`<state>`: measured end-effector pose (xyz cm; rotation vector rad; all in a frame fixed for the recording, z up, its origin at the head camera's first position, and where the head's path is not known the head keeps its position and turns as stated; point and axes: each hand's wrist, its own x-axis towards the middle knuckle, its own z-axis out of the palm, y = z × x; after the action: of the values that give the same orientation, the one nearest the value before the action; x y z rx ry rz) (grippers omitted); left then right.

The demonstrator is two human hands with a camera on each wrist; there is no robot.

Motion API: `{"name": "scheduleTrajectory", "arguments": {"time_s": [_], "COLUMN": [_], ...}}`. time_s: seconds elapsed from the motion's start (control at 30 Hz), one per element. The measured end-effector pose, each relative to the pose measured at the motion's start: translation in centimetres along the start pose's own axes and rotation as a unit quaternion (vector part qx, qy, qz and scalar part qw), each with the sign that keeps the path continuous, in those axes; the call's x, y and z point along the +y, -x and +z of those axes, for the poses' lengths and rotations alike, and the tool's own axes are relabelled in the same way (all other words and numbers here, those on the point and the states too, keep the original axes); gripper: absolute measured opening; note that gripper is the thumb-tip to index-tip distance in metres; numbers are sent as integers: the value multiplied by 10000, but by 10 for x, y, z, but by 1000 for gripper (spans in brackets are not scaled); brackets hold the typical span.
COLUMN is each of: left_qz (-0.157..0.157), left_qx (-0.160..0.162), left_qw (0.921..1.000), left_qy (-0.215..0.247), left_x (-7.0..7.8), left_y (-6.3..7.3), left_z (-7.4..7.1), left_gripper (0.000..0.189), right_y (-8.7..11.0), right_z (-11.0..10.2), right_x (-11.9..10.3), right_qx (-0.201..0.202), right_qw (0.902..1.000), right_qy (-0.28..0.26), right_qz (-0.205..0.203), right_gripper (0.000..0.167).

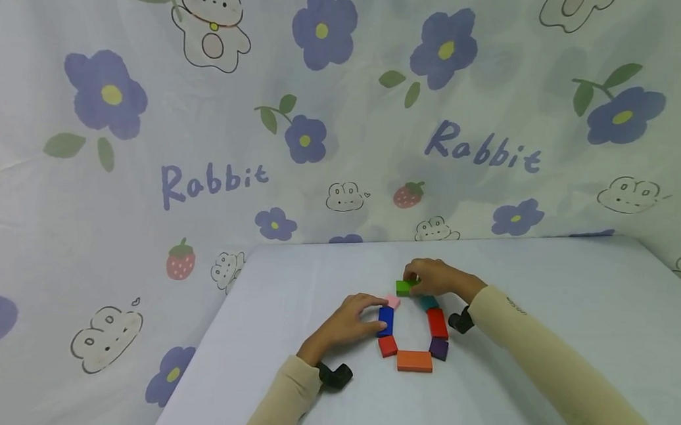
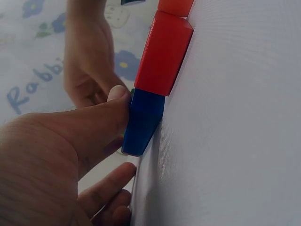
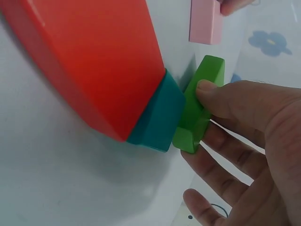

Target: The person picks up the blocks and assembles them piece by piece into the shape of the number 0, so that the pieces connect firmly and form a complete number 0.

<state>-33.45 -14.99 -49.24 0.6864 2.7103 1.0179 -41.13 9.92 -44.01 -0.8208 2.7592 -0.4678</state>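
Observation:
Wooden-looking coloured blocks form a ring on the white table. My right hand [image 1: 438, 276] pinches a green block [image 3: 197, 103] between thumb and fingers at the far end, beside a teal block [image 3: 157, 113]. On the left side, my left hand [image 1: 353, 319] has its thumb against a blue block [image 1: 386, 316]. Its index fingertip touches a small pink block [image 3: 205, 21]. In the left wrist view, the thumb lies straight along the blue block's side and the other fingers are loosely extended.
A red block [image 1: 437, 323] and a purple block [image 1: 439, 348] line the ring's right side. An orange block [image 1: 415, 361] lies at the near end, with a smaller red block [image 1: 387, 346] to its left. Patterned cloth [image 1: 348, 108] hangs behind the table [image 1: 577, 308].

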Motion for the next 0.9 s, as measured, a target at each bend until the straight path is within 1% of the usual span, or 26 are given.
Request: {"name": "scheduleTrajectory", "arguments": {"time_s": [0.27, 0.5, 0.9], "left_qz": [50, 3, -61], "left_qx": [9, -12, 24], "left_qw": [10000, 10000, 10000], "left_qy": [-24, 8, 15], "left_x": [-1, 1, 1], "left_y": [-1, 0, 1], "left_z": [0, 0, 1], "left_gripper": [50, 50, 49], "right_y": [0, 2, 3], "right_z": [2, 5, 5], "right_x": [-1, -3, -4], "right_qx": [1, -135, -157], "right_qw": [10000, 9998, 9998], "right_qy": [1, -139, -112], "right_qz": [-100, 38, -59], "right_gripper": [24, 24, 24]}}
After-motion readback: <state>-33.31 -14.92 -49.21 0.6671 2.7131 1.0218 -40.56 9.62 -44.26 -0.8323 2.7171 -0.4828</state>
